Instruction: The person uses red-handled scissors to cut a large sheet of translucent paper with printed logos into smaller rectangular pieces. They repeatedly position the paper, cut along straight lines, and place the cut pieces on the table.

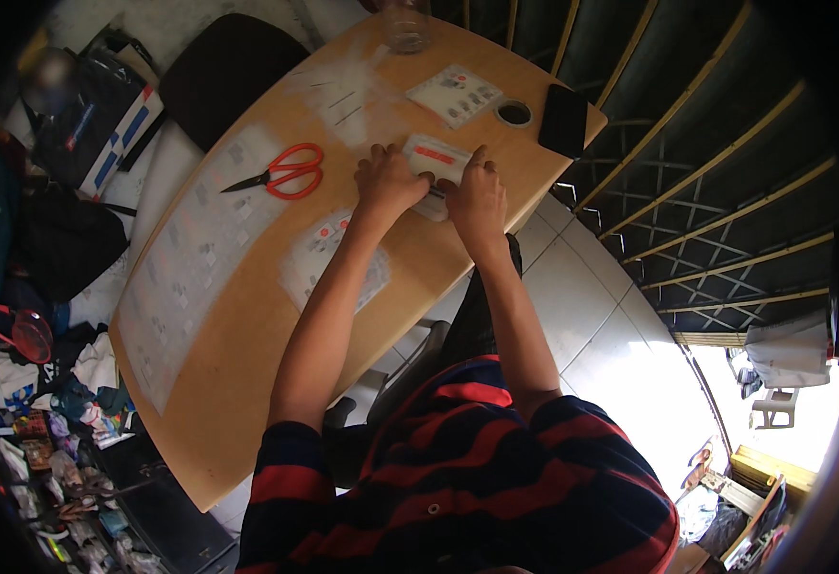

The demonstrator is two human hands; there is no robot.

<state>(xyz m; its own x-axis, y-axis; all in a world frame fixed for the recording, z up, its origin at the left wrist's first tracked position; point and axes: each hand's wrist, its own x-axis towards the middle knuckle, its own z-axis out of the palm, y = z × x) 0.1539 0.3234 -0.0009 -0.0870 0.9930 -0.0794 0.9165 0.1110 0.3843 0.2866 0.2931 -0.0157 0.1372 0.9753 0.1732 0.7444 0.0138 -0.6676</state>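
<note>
Near the table's right-hand edge lies a flat whitish packet (436,153) with a red printed band. My left hand (391,182) holds its left side, fingers bent over it. My right hand (477,203) grips the opposite side, with its forefinger reaching along the edge. Both thumbs come close together at the packet's near end, where a dark strip shows; the detail there is too small to make out. Left of my left hand rest scissors (295,174) with red handles, blades pointing left. A pile of printed clear packets (328,258) is partly covered by my left forearm.
Long printed plastic sheets (185,258) cover the table's left side. Beyond my hands lie clear strips (347,91), another printed packet (453,94), a tape roll (513,113), a black phone (563,120) and a clear jar (406,27). A folding metal gate (697,191) stands at right.
</note>
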